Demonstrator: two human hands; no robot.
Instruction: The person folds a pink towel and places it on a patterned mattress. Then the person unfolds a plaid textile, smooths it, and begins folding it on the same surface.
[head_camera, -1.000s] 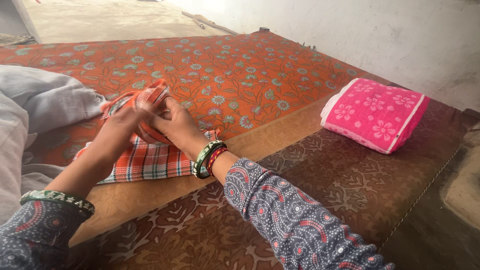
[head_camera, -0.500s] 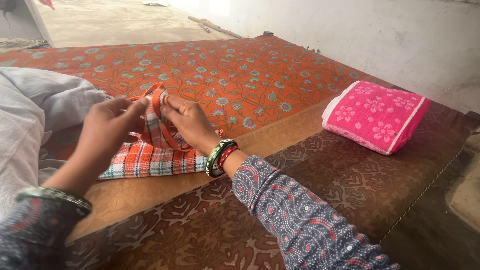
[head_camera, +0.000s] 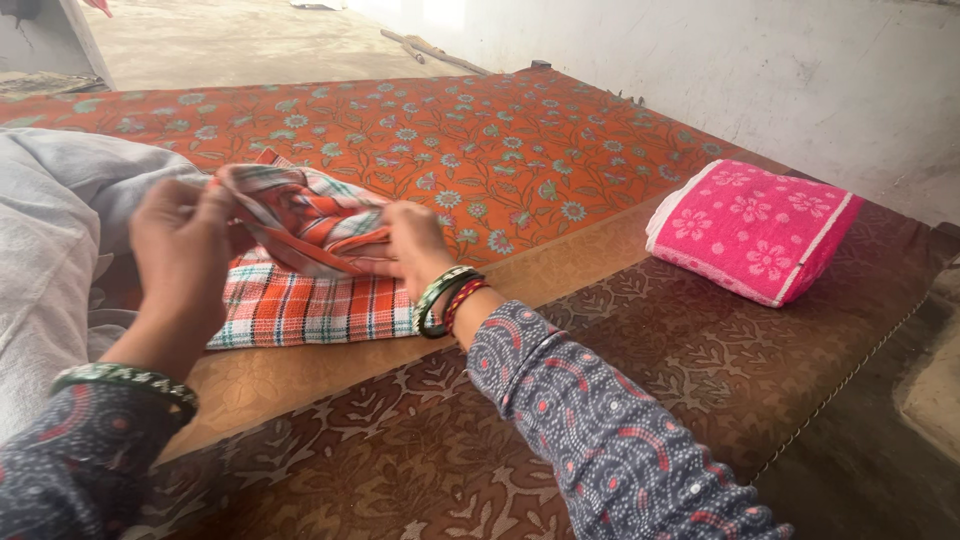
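Note:
An orange, white and green checked cloth (head_camera: 300, 300) lies on the bed in front of me. My left hand (head_camera: 180, 250) pinches its raised upper edge at the left. My right hand (head_camera: 415, 245) grips the same bunched fold at the right, so the top layer is lifted and stretched between both hands. The lower part of the cloth stays flat on the bedcover. Bangles ring both wrists, and both arms wear dark dotted sleeves.
An orange floral bedcover (head_camera: 480, 140) with a brown patterned border (head_camera: 650, 340) spans the bed. A folded pink flowered towel (head_camera: 750, 230) rests at the right. A grey cloth heap (head_camera: 60, 230) lies at the left. A white wall rises behind.
My hands have drawn apart, the left going left and the right going right, and the cloth's top layer is now lifted and spread between them.

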